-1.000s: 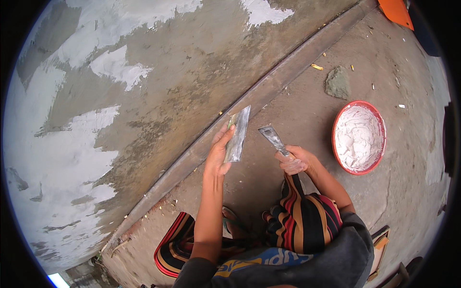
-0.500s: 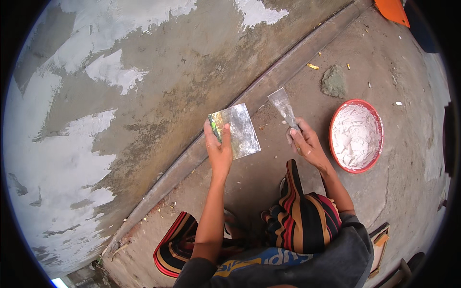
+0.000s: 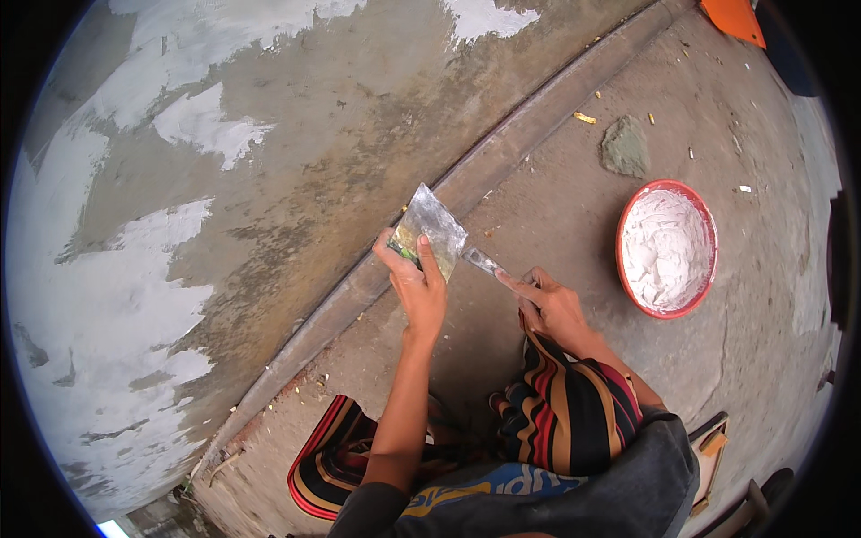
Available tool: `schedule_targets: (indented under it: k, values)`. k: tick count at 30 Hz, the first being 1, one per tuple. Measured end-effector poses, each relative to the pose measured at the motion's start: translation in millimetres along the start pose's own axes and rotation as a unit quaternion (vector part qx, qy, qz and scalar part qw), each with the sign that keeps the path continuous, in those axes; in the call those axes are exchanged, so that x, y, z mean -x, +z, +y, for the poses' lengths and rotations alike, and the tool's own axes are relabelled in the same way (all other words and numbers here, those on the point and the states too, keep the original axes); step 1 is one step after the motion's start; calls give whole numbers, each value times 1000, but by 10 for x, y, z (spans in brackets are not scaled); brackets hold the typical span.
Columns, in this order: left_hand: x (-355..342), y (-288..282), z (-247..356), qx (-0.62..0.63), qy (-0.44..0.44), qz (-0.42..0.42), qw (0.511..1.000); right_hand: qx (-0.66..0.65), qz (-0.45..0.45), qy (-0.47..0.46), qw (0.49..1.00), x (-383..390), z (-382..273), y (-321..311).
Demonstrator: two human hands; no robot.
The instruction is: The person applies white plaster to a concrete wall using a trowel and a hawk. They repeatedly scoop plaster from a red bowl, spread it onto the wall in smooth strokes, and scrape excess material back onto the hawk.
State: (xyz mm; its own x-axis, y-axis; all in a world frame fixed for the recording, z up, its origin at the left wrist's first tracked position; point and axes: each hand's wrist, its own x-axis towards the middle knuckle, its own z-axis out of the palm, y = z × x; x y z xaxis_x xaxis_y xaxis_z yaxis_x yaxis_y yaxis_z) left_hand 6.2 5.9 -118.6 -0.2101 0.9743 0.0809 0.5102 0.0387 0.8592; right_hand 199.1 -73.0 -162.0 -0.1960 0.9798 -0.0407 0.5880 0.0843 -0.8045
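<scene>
Wall (image 3: 269, 179) of grey cement, patched with white plaster, fills the left and upper field, ending in a raised grey kerb (image 3: 466, 188) that runs diagonally. Left hand (image 3: 420, 289), forearm extended upward from the lower edge, grips a flat square metal plate smeared with pale paste (image 3: 429, 229), thumb across its face, tilted just above the kerb. Right hand (image 3: 552, 305), wrist bent inward, fist closed on the handle of a narrow metal putty knife (image 3: 481, 260), whose blade tip touches the plate's lower right edge. Striped cloth in red, orange and black (image 3: 565, 412) covers the knees below. Round red bowl holding white plaster (image 3: 666, 248) stands on the concrete floor (image 3: 556, 161), well apart to the right, beside a grey stone (image 3: 625, 146).
</scene>
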Motion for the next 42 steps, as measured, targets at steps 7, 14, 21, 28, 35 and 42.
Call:
schedule_targets:
  k: [7, 14, 21, 28, 35, 42]
  values:
    - [88, 142, -12, 168, 9, 10, 986, 46, 43, 18, 998, -9, -36, 37]
    - [137, 60, -179, 354, -235, -54, 904, 15, 18, 2, 1000, 49, 13, 86]
    - [195, 96, -461, 298, -210, -61, 929, -5, 13, 14, 1000, -130, -29, 153]
    - [278, 245, -355, 324, -216, -1, 921, -63, 50, 34, 996, -310, -10, 204]
    - [280, 293, -408, 325, -201, 2, 924, -69, 37, 19, 997, -225, 62, 280]
    - [206, 285, -372, 319, -188, 3, 929, -97, 55, 21, 994, -298, 38, 264]
